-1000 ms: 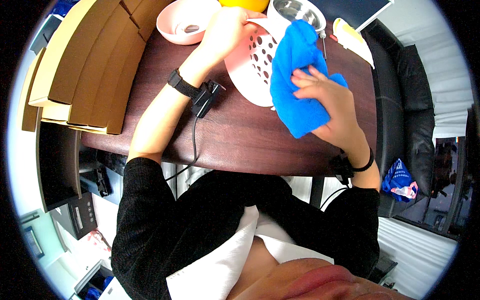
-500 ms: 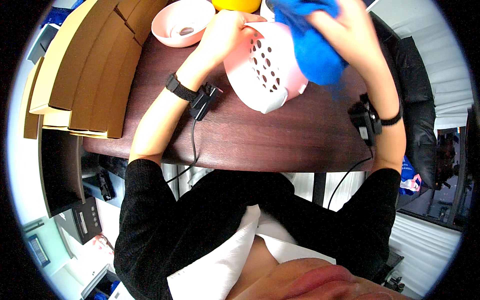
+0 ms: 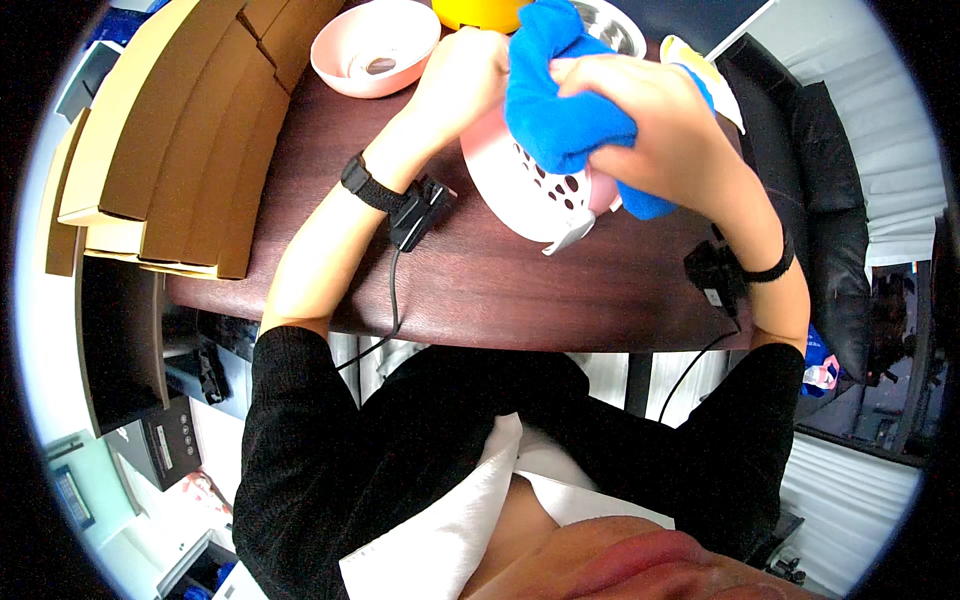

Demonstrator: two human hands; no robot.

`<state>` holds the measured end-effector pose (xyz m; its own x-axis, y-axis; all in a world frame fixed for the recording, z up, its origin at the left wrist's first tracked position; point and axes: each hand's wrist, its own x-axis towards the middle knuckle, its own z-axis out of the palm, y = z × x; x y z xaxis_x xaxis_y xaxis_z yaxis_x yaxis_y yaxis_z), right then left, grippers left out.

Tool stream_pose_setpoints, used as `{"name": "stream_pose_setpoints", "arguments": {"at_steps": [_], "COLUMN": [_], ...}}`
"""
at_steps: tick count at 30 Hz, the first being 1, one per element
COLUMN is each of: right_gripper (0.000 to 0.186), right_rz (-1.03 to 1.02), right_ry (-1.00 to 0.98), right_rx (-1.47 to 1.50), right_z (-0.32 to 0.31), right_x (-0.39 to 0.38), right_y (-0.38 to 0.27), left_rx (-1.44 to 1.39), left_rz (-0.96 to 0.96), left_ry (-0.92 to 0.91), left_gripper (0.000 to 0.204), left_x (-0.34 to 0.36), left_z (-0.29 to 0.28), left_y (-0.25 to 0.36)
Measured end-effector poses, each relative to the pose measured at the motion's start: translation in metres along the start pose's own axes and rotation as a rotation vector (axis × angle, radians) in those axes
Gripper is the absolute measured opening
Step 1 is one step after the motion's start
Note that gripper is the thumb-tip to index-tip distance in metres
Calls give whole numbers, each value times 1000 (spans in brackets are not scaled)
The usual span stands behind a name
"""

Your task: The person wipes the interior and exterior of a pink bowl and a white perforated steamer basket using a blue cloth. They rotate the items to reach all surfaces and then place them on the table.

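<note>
A pink and white perforated plastic piece lies tilted above the brown tabletop. My left hand is closed on its upper edge, with the fingertips partly behind a blue cloth. My right hand grips that cloth and presses it over the upper right part of the piece, covering some holes. A pink bowl sits to the left of my hands, and a yellow object stands just behind them.
Cardboard boxes line the table's left side. A steel bowl is at the back, partly hidden, beside a yellow and white item. A black sofa stands to the right. Cables run from both wrist devices over the table edge.
My right hand swept up and right with the cloth, then came back down-left over the perforated piece, covering more of it. My left hand stays on the edge, shifted slightly.
</note>
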<state>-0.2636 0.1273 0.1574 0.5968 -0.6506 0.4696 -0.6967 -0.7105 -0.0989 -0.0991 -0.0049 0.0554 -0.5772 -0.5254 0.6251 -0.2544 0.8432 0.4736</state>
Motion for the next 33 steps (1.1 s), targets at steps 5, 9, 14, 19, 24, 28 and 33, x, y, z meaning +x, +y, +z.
{"name": "stream_pose_setpoints", "arguments": {"at_steps": [5, 9, 14, 19, 24, 28, 33], "right_gripper": [42, 44, 42, 44, 46, 46, 46], "right_rz": [27, -5, 49, 195, 279, 283, 294], "right_ry": [-21, -133, -130, 74, 237, 297, 398], "right_rx": [-32, -38, 97, 234, 217, 205, 192], "right_z": [-3, -1, 8, 9, 29, 42, 52], "right_x": [-22, -46, -78, -90, -85, -83, -82], "right_y": [-16, -36, -51, -34, -24, -22, -22], "left_rx": [-7, -183, -243, -113, -171, -582, -180], "left_rz": [-89, -194, -95, -32, -242, -184, -192], "left_ry": [-45, -107, -34, -102, -284, 111, 197], "left_gripper": [15, 25, 29, 39, 55, 40, 20], "left_x": [2, 6, 4, 4, -8, -32, -58], "left_z": [-6, -7, 6, 3, -16, -14, -33], "left_y": [16, 16, -8, -31, -53, -30, 35]}}
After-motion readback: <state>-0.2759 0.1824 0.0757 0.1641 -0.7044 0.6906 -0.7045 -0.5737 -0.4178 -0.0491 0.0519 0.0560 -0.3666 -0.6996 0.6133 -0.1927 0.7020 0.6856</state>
